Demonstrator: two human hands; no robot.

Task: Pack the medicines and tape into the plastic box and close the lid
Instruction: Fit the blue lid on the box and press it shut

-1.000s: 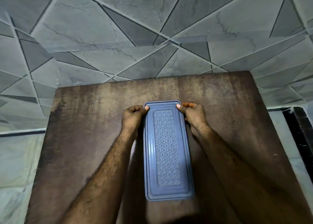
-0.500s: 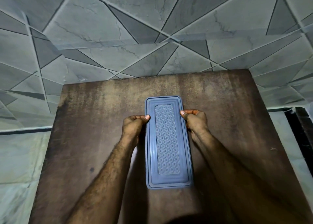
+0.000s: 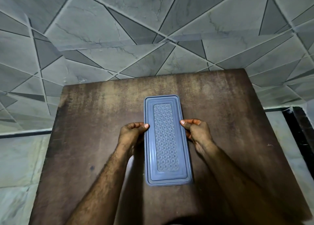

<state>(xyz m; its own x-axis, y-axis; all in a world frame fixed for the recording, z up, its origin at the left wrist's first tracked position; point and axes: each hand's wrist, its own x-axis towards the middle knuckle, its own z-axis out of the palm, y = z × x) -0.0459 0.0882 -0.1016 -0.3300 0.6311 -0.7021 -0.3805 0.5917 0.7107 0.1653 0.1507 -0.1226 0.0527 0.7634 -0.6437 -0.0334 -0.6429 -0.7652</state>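
Note:
A long blue-grey plastic box stands lengthwise on the brown table, with its lid on top; the lid has a patterned middle panel. The box body beneath and anything inside are hidden. My left hand grips the lid's left long edge about a third of the way down, thumb on top. My right hand grips the right long edge opposite it, thumb on the rim. No medicines or tape are visible.
The brown wooden table reaches under both forearms. Beyond its far edge is a grey wall of angular tiles. Pale floor shows at the left, and a dark strip at the right.
Both hands have slid from the lid's far corners towards me along its long edges, to about the upper third. The box has stayed in place on the table.

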